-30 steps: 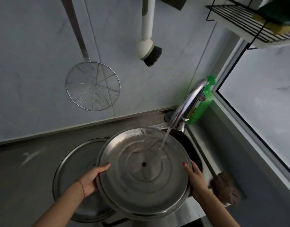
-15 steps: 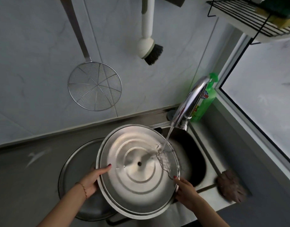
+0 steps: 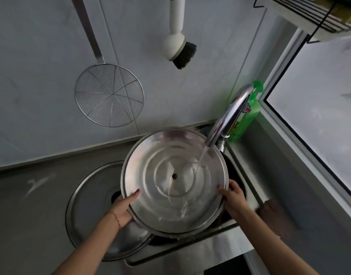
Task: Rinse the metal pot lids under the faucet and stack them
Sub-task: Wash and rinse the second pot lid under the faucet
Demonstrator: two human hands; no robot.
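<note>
A large round metal pot lid (image 3: 166, 165) with a small centre hole is held over the sink, its hollow underside facing up. My left hand (image 3: 124, 207) grips its lower left rim and my right hand (image 3: 233, 197) grips its lower right rim. Water runs from the chrome faucet (image 3: 228, 118) onto the lid's right half and pools toward its near edge. A second, larger metal lid (image 3: 87, 199) lies flat on the counter to the left, partly under the held lid.
The sink basin (image 3: 238, 179) is mostly hidden beneath the lid. A green soap bottle (image 3: 248, 118) stands behind the faucet. A wire skimmer (image 3: 109, 95) and a brush (image 3: 179, 48) hang on the wall. A brown scrubber (image 3: 273, 211) lies on the right counter.
The lid has tipped back from leaning left to a flatter hold under the stream. My right hand slid from the bottom rim up to the right rim.
</note>
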